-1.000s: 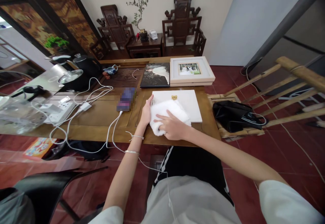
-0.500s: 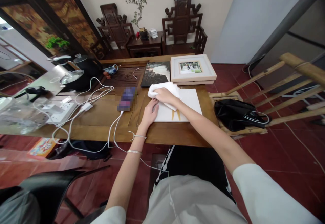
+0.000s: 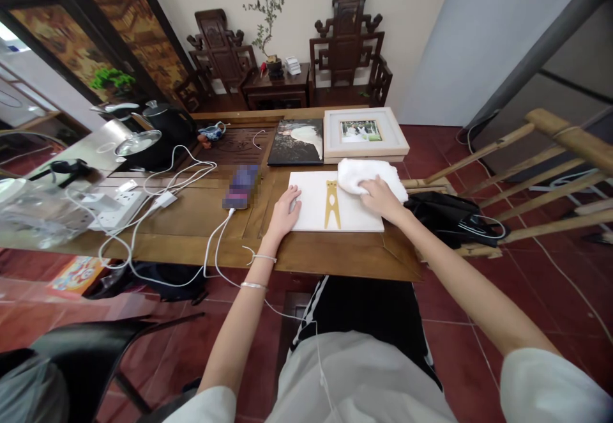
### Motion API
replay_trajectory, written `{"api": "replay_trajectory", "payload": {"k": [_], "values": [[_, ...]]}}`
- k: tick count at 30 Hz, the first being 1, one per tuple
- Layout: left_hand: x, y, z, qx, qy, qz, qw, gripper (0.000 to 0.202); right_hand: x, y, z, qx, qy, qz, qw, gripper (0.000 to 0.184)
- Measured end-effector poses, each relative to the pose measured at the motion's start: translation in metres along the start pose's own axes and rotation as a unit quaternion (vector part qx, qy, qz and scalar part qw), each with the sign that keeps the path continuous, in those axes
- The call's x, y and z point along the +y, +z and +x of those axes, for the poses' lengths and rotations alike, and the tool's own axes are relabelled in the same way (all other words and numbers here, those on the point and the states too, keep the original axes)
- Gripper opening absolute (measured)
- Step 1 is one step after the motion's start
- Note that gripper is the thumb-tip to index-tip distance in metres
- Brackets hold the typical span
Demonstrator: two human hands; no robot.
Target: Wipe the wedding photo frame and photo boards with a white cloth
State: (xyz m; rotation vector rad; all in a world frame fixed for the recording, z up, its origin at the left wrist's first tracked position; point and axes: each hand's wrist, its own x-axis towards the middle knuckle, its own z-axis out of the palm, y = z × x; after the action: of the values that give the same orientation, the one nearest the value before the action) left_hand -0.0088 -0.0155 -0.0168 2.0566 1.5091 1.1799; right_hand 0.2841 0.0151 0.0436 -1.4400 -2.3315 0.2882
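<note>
A white panel point(image 3: 311, 209) lies flat on the wooden table, with a gold, fork-legged piece point(image 3: 332, 204) on its middle, perhaps a stand. My left hand point(image 3: 286, 211) rests on the panel's left edge, fingers stretched out and holding nothing. On the panel's right side, my right hand point(image 3: 380, 199) grips a bunched white cloth point(image 3: 368, 174). The cloth covers the upper right corner and hangs past the right edge. Some of the right fingers are hidden in its folds.
Behind the panel lie a dark photo print point(image 3: 297, 142) and a white framed photo point(image 3: 364, 130). To the left are a phone point(image 3: 241, 186) on a cable, a power strip point(image 3: 119, 211) and a kettle point(image 3: 165, 119). A bamboo chair point(image 3: 507, 154) with a black bag point(image 3: 438, 218) stands right.
My right hand has swept the cloth from the panel's upper left to its right side, uncovering the gold piece. My left hand stays at the left edge.
</note>
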Motion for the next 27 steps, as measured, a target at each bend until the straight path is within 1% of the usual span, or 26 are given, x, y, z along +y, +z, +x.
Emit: {"api": "replay_trajectory", "payload": {"k": [3,6,9,11,12,14,17,19,21,22,24,25,27], "values": [[0.0,0.0,0.0,0.002,0.003,0.003,1.0,0.033,-0.001,0.001,-0.048,-0.008,-0.085,0.013,0.996,0.03],[0.0,0.0,0.0,0.001,0.004,0.006,1.0,0.033,-0.018,-0.011,-0.09,-0.04,-0.134,0.043,0.989,0.029],[0.0,0.0,0.0,0.001,0.008,0.008,1.0,0.033,-0.031,-0.03,-0.112,-0.105,-0.165,0.084,0.977,0.034],[0.0,0.001,0.0,0.002,0.011,0.008,1.0,0.033,-0.03,-0.04,-0.114,-0.136,-0.153,0.098,0.974,0.032],[0.0,0.001,0.0,0.002,0.012,0.008,1.0,0.033,-0.027,-0.042,-0.111,-0.136,-0.133,0.102,0.976,0.03],[-0.001,0.001,0.0,0.003,0.011,0.008,1.0,0.033,-0.018,-0.04,-0.097,-0.118,-0.078,0.111,0.984,0.025],[-0.003,0.001,0.0,0.002,0.007,0.009,1.0,0.033,-0.007,-0.024,-0.062,-0.068,-0.011,0.129,0.989,0.021],[-0.004,0.002,0.0,0.001,0.006,0.006,1.0,0.033,-0.01,-0.01,-0.035,-0.02,0.017,0.133,0.991,0.026],[-0.003,0.002,0.001,0.001,0.003,0.001,1.0,0.032,-0.02,0.006,-0.008,0.019,0.04,0.125,0.991,0.036],[-0.002,0.001,0.0,0.002,-0.001,-0.004,1.0,0.033,-0.028,0.013,0.004,0.025,0.046,0.115,0.992,0.041],[0.003,-0.001,0.0,0.009,-0.011,-0.02,1.0,0.038,-0.047,0.026,0.025,0.013,0.033,0.084,0.996,0.046],[0.006,-0.003,-0.001,0.016,-0.011,-0.033,0.999,0.042,-0.057,0.032,0.033,0.0,0.011,0.065,0.998,0.047],[0.014,-0.007,-0.003,0.033,0.005,-0.066,0.997,0.051,-0.076,0.041,0.042,-0.031,-0.059,0.026,0.997,0.047]]}}
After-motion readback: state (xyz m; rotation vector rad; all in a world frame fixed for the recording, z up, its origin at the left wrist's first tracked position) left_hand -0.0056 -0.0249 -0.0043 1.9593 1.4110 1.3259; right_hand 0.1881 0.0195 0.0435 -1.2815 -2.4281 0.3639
